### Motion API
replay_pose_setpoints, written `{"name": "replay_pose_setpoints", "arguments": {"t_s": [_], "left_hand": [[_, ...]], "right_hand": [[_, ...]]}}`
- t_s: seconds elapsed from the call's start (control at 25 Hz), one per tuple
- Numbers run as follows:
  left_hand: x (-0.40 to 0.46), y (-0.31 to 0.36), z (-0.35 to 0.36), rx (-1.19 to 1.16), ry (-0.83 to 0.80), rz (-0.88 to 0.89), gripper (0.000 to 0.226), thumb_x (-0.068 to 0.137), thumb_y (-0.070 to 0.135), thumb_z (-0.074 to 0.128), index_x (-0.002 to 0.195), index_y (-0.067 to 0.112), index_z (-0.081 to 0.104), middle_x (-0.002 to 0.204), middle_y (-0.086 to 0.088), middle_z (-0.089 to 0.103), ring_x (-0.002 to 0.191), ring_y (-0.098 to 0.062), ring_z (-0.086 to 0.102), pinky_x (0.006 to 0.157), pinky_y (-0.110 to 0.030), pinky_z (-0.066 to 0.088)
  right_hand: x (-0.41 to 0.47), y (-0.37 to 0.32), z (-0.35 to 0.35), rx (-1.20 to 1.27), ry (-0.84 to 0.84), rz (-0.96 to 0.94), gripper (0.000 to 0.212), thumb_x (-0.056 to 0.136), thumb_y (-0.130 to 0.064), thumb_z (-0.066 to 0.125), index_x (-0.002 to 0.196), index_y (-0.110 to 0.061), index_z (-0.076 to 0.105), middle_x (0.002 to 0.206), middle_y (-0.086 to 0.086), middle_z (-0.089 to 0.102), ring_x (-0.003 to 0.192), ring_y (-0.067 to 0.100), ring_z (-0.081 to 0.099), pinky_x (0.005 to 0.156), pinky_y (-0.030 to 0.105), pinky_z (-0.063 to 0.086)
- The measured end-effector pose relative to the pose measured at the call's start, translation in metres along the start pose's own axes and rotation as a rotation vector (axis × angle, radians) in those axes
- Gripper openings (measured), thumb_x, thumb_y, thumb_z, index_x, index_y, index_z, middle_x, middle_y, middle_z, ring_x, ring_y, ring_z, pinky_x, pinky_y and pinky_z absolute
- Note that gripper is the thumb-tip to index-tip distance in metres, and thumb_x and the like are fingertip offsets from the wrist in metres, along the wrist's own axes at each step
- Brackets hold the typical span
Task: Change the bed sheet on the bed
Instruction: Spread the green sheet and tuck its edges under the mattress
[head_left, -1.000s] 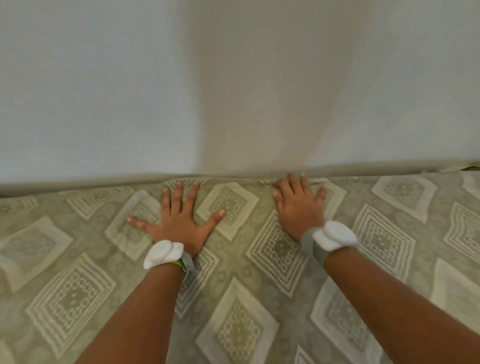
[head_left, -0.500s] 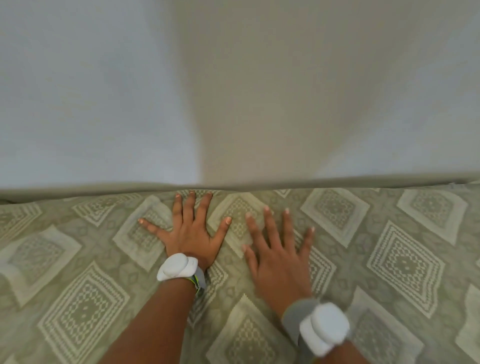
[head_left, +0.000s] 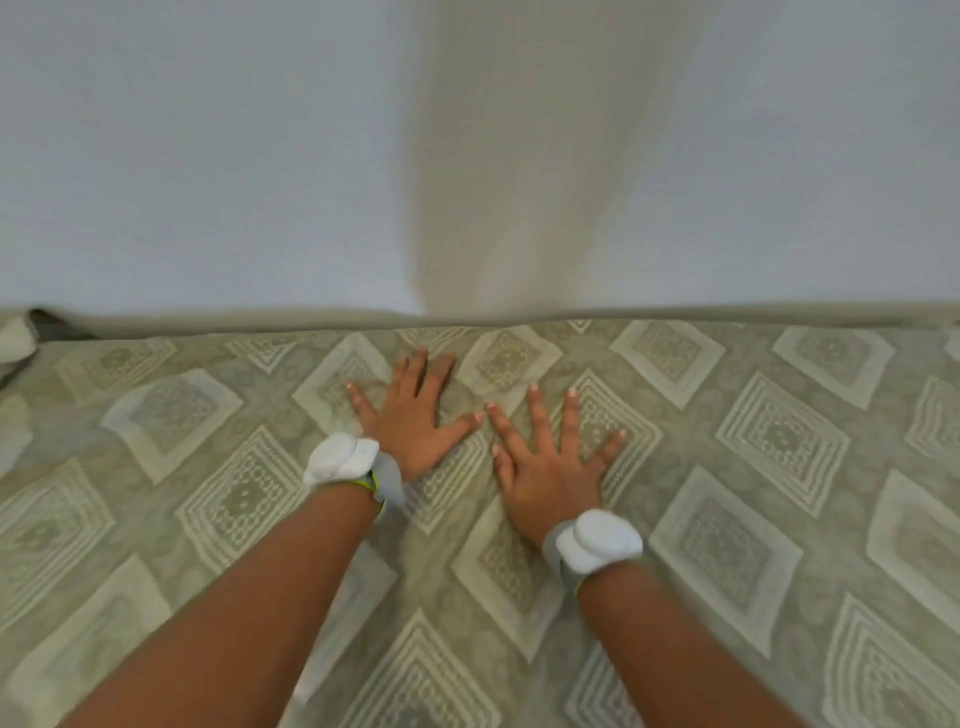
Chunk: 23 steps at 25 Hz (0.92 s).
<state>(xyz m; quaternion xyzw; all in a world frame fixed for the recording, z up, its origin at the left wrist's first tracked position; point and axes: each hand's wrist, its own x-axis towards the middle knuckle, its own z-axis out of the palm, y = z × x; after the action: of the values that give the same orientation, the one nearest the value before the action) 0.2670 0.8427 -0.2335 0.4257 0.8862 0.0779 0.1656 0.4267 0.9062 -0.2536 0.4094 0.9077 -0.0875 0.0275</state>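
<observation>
Olive-green woven bed sheet (head_left: 727, 545) w/ cream diamond & square lattice motifs covers the whole lower part of the view, lying mostly flat on the bed, its far edge meeting the pale grey-white wall (head_left: 208, 156). Fabric looks thin, slightly textured; the pale motifs read as raised or woven-in grids. A few soft creases gather in the sheet just beyond the fingertips, near that far edge.

Left hand (head_left: 415, 423) lies palm-down on the sheet, close to the wall edge, fingers straight & spread, thumb angled out toward the other hand; it holds nothing, just presses flat on the cloth. Right hand (head_left: 550, 467) is also palm-down on the sheet, just beside the left one & a bit farther back from the wall, fingers straight, fanned wide, gripping nothing. Left thumb tip & right index tip sit v. near each other; can't tell if they touch.

Each wrist carries a grey band w/ a smooth white rounded pod: left wrist device (head_left: 343, 460) has a thin yellow-green trim line, right wrist device (head_left: 597, 540) sits on top of the wrist. Bare forearms run back from the bands to the bottom edge.

A broad beige shadow (head_left: 509, 182) falls down the wall above the hands. At the sheet's far left corner, against the wall, some crumpled whitish cloth (head_left: 15, 343) shows, blurred.
</observation>
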Motion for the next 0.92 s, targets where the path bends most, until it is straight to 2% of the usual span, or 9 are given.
{"name": "replay_pose_setpoints", "arguments": {"t_s": [0.08,0.12,0.2,0.32,0.4,0.48,0.68,0.8,0.92], "left_hand": [[-0.066,-0.023,-0.005,0.001,0.010,0.109,0.086,0.072,0.082,0.029,0.146,0.049,0.002,0.160,0.013,-0.005,0.148,-0.012,-0.001,0.110,-0.064,-0.014],[-0.099,-0.040,-0.009,0.007,0.029,0.128,0.089,0.069,0.083,0.027,0.147,0.048,0.004,0.160,0.012,-0.004,0.148,-0.013,-0.001,0.110,-0.061,-0.015],[-0.147,-0.070,-0.016,-0.018,0.025,0.078,0.093,0.066,0.084,0.026,0.148,0.043,0.014,0.160,0.009,-0.001,0.149,-0.016,-0.002,0.112,-0.057,-0.012],[-0.197,-0.098,-0.049,-0.152,-0.004,-0.015,0.090,0.070,0.079,0.039,0.146,0.033,0.029,0.161,0.003,0.000,0.148,-0.020,-0.005,0.116,-0.053,-0.002],[-0.218,-0.111,-0.074,-0.183,0.015,-0.006,0.070,0.083,0.061,0.056,0.142,0.028,0.037,0.161,-0.001,0.003,0.148,-0.023,-0.003,0.118,-0.053,0.004],[-0.238,-0.132,-0.100,-0.217,0.071,-0.020,0.054,0.089,0.043,0.059,0.137,0.025,0.045,0.160,-0.005,0.010,0.148,-0.024,0.000,0.118,-0.050,0.009],[-0.292,-0.197,-0.160,-0.324,0.073,-0.003,0.037,0.092,0.037,0.057,0.126,0.022,0.058,0.154,-0.006,0.028,0.147,-0.024,0.013,0.117,-0.040,0.018],[-0.339,-0.302,-0.206,-0.366,0.077,0.030,0.032,0.091,0.031,0.060,0.120,0.019,0.062,0.147,-0.009,0.037,0.139,-0.025,0.032,0.111,-0.030,0.024],[-0.374,-0.389,-0.239,-0.362,0.049,0.057,0.032,0.091,0.033,0.060,0.121,0.021,0.061,0.147,-0.008,0.036,0.141,-0.024,0.029,0.114,-0.032,0.023]], "right_hand": [[0.006,0.008,-0.014,0.007,-0.166,-0.030,0.050,0.097,-0.054,0.019,0.143,-0.057,0.000,0.160,-0.010,-0.013,0.145,0.033,-0.018,0.097,0.079,-0.009],[0.008,0.010,-0.026,0.016,-0.268,-0.035,0.051,0.097,-0.055,0.020,0.143,-0.056,-0.002,0.159,-0.011,-0.016,0.145,0.032,-0.020,0.099,0.079,-0.006],[-0.007,0.008,-0.055,0.004,-0.381,-0.074,0.056,0.096,-0.054,0.027,0.148,-0.047,0.006,0.161,-0.006,-0.006,0.148,0.028,-0.009,0.106,0.073,0.005],[-0.082,-0.028,-0.089,0.047,-0.255,-0.240,0.051,0.096,-0.044,0.038,0.145,-0.028,0.031,0.151,0.004,0.030,0.141,0.023,0.026,0.110,0.054,0.026],[-0.132,-0.065,-0.101,0.245,-0.240,-0.288,0.041,0.098,-0.038,0.039,0.135,-0.021,0.046,0.135,0.005,0.048,0.127,0.026,0.042,0.100,0.043,0.041],[-0.166,-0.111,-0.111,0.365,-0.218,-0.264,0.033,0.099,-0.034,0.039,0.124,-0.019,0.056,0.122,0.006,0.057,0.113,0.027,0.052,0.088,0.039,0.048],[-0.217,-0.228,-0.110,0.491,-0.030,-0.197,0.022,0.095,-0.028,0.045,0.097,-0.017,0.064,0.095,0.008,0.067,0.089,0.030,0.061,0.069,0.034,0.047],[-0.250,-0.350,-0.113,0.569,0.045,-0.102,0.019,0.093,-0.027,0.050,0.094,-0.018,0.066,0.089,0.006,0.069,0.083,0.028,0.062,0.068,0.035,0.049],[-0.263,-0.442,-0.114,0.612,0.047,-0.044,0.020,0.093,-0.029,0.050,0.093,-0.017,0.066,0.087,0.006,0.068,0.084,0.027,0.063,0.070,0.038,0.052]]}}
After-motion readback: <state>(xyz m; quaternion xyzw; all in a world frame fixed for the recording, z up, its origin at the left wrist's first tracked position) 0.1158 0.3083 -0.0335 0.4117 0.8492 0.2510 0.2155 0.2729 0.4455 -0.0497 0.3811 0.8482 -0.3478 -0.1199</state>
